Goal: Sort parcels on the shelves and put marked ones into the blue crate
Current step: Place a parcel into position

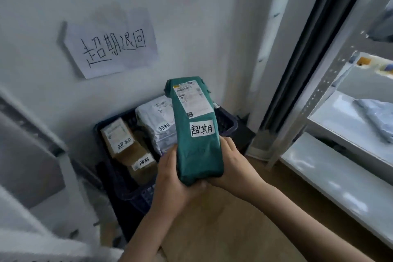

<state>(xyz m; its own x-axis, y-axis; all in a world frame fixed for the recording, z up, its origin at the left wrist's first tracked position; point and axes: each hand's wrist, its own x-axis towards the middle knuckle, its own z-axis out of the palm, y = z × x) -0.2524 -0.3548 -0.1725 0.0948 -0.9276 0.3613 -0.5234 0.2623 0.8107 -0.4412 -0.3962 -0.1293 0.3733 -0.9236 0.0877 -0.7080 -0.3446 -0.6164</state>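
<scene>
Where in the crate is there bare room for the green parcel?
Blue crate: its near part, below the two brown boxes, looks bare. The far part is crowded by those boxes and the white parcel. Both hands, left and right, hold the green parcel above it.

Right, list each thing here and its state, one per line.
green parcel: marked, held upright above the crate
left hand: grips the parcel's bottom
right hand: grips the parcel's side
blue crate: holds marked parcels
white parcel: marked, in crate
wall sign: stuck on wall
</scene>
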